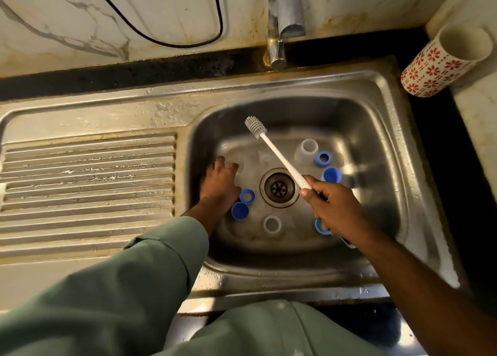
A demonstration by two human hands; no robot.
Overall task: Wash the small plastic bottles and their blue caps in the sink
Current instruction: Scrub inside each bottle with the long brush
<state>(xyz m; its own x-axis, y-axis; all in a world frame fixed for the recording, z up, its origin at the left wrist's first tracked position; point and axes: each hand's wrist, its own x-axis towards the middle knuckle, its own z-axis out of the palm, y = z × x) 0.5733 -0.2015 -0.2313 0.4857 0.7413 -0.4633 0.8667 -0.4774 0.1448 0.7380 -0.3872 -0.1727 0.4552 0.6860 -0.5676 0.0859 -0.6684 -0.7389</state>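
Observation:
Inside the steel sink [376, 130], my left hand [220, 181] reaches to the left side of the basin, its fingers curled around a clear small bottle [236, 166] that is mostly hidden. My right hand [333, 205] grips the handle of a white bottle brush [279, 156], bristle head raised toward the back. A clear bottle [306, 151] stands right of the drain, another [272, 224] in front of it. Blue caps lie by my left wrist [247, 196] [240, 210], on the right [322, 159] [332, 175], and under my right hand [320, 228].
The drain [279, 187] sits mid-basin. A chrome tap [285, 19] rises at the back. The ribbed drainboard [88, 183] lies to the left. A white cup with red flowers [443, 62] stands on the dark counter at the right. A black cable [172, 41] hangs against the marble wall.

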